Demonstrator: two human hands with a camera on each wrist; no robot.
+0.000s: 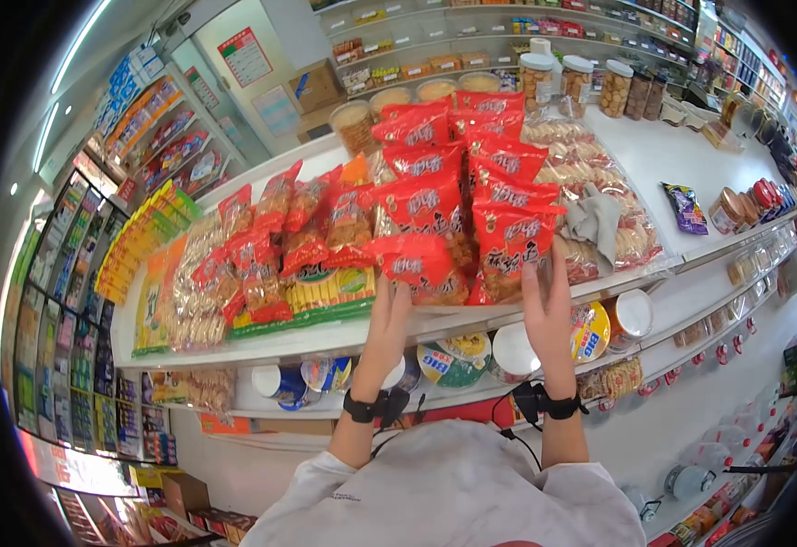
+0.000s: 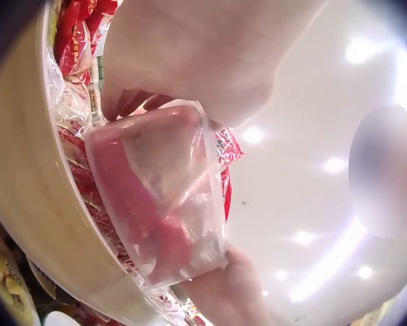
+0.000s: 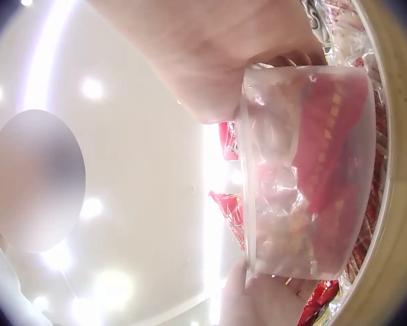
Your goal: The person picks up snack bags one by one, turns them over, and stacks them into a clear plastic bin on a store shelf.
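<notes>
To hold it well, the left hand (image 1: 388, 319) and the right hand (image 1: 549, 310) should press evenly from both sides and carry the weight level, so the soft walls do not bend and the tall red bags (image 1: 512, 251) do not tip out. Both hands grip the clear plastic tub (image 2: 214, 183), which lies between them, near the centre of the head view, with the white tabletop (image 1: 658, 164) extending beyond, to the upper right.

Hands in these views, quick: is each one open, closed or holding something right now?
Left hand: holding one side of the translucent container of red packets.
Right hand: holding the container's opposite side.
</notes>
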